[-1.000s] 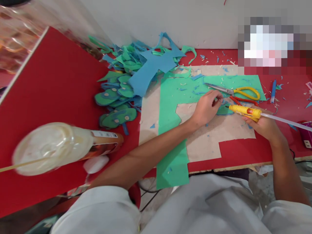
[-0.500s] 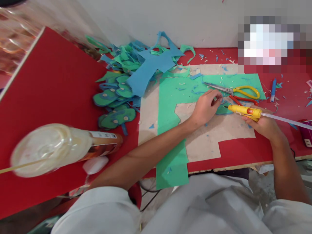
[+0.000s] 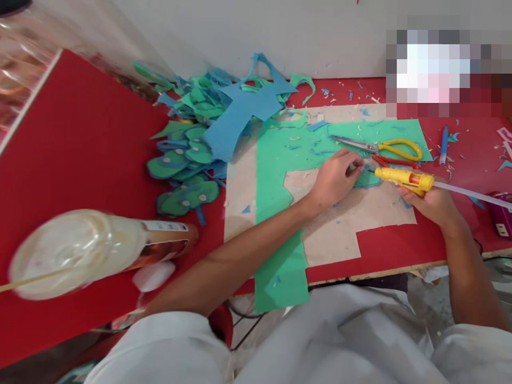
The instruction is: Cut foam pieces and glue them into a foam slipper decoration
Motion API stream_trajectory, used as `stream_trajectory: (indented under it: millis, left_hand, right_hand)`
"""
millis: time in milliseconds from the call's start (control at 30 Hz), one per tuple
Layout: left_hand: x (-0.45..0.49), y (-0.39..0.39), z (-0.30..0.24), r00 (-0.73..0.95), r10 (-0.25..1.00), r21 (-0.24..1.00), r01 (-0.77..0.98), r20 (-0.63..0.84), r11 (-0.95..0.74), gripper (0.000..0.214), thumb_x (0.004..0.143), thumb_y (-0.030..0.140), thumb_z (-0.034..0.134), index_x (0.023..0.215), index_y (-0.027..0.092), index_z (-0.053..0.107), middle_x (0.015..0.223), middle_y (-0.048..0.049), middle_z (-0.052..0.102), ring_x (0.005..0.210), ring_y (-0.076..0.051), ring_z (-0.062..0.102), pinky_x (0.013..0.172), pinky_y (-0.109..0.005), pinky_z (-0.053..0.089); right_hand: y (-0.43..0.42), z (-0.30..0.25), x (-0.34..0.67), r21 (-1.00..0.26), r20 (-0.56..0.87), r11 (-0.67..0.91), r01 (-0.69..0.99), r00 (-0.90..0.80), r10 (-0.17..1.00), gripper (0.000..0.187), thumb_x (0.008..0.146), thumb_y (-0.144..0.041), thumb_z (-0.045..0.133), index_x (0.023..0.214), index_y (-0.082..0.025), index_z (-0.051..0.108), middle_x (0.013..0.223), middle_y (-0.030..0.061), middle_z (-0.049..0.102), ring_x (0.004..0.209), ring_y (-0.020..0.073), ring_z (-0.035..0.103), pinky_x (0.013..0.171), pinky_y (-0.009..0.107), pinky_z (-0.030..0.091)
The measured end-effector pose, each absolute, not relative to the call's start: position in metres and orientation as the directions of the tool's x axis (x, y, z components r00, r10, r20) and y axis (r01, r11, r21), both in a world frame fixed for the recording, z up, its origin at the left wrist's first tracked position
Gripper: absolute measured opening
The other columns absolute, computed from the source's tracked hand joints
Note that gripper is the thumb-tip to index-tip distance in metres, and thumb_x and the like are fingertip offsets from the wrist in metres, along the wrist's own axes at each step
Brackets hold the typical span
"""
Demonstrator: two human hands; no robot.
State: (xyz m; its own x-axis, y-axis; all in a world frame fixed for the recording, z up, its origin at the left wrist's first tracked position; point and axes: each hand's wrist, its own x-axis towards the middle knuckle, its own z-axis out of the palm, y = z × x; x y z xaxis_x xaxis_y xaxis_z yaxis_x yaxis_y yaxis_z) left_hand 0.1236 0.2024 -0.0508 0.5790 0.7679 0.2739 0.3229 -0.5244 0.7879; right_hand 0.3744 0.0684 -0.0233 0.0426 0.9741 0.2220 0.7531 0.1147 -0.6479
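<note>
My right hand [image 3: 434, 207] grips a yellow glue gun [image 3: 404, 178], with a long translucent glue stick [image 3: 472, 192] running out of its back. The gun's nozzle points left, just beside the fingertips of my left hand [image 3: 338, 176]. Thumb and fingers of that hand are pinched at the edge of a small green and blue foam piece [image 3: 367, 180], partly hidden by them. Right behind both hands lie scissors [image 3: 376, 148] with yellow and red handles, on a green foam sheet [image 3: 280, 154].
Green foam slippers [image 3: 188, 197] with blue edges are piled at left, before a heap of foam scraps [image 3: 240, 106]. A lidded plastic cup [image 3: 100, 250] with a straw stands nearer. A blue marker [image 3: 444, 145] and purple box [image 3: 500, 213] lie right on the red table [image 3: 396, 240].
The glue gun's nozzle has shifted slightly up and left, closer to my left fingertips. My left hand keeps its pinch. The whole view has moved a little.
</note>
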Motion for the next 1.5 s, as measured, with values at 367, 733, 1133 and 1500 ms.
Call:
stream_trajectory:
  millis: [367, 733, 1133, 1500]
  left_hand:
    - [0.122, 0.203, -0.053, 0.589, 0.762, 0.794, 0.313, 0.268, -0.521, 0.014, 0.100, 0.011, 0.066, 0.099, 0.019, 0.077, 0.102, -0.0051, 0.075, 0.079, -0.015, 0.064, 0.075, -0.030, 0.050]
    - [0.122, 0.203, -0.048, 0.609, 0.757, 0.751, 0.380, 0.237, -0.540, 0.014, 0.100, 0.012, 0.066, 0.100, 0.018, 0.078, 0.099, -0.0058, 0.075, 0.080, -0.016, 0.063, 0.076, -0.031, 0.048]
    - [0.124, 0.201, -0.052, 0.591, 0.760, 0.741, 0.376, 0.271, -0.557, 0.020, 0.103, 0.016, 0.064, 0.107, 0.021, 0.084, 0.107, -0.0091, 0.078, 0.088, -0.019, 0.070, 0.079, -0.033, 0.053]
    - [0.100, 0.209, -0.043, 0.724, 0.514, 0.447, 0.311, 0.460, -0.839, 0.033, 0.114, 0.024, 0.049, 0.119, 0.020, 0.081, 0.117, -0.0144, 0.081, 0.108, -0.025, 0.074, 0.093, -0.041, 0.055]
  right_hand:
    - [0.066, -0.022, 0.375, -0.650, 0.206, 0.095, 0.754, 0.055, 0.977, 0.035, 0.098, -0.061, 0.071, 0.107, -0.029, 0.082, 0.102, 0.0081, 0.088, 0.095, 0.0365, 0.085, 0.084, 0.050, 0.071]
    - [0.065, -0.021, 0.373, -0.663, 0.202, 0.098, 0.742, 0.052, 0.978, 0.035, 0.099, -0.062, 0.071, 0.103, -0.029, 0.079, 0.102, 0.0086, 0.087, 0.094, 0.0357, 0.084, 0.082, 0.050, 0.070]
    - [0.066, -0.021, 0.376, -0.652, 0.201, 0.134, 0.746, -0.001, 0.980, 0.027, 0.098, -0.056, 0.074, 0.100, -0.030, 0.082, 0.101, 0.0070, 0.086, 0.094, 0.0344, 0.083, 0.082, 0.050, 0.070]
    - [0.064, -0.027, 0.382, -0.653, 0.219, 0.087, 0.752, 0.078, 0.973, 0.038, 0.097, -0.062, 0.074, 0.107, -0.027, 0.082, 0.100, 0.0095, 0.088, 0.095, 0.0369, 0.085, 0.088, 0.053, 0.071]
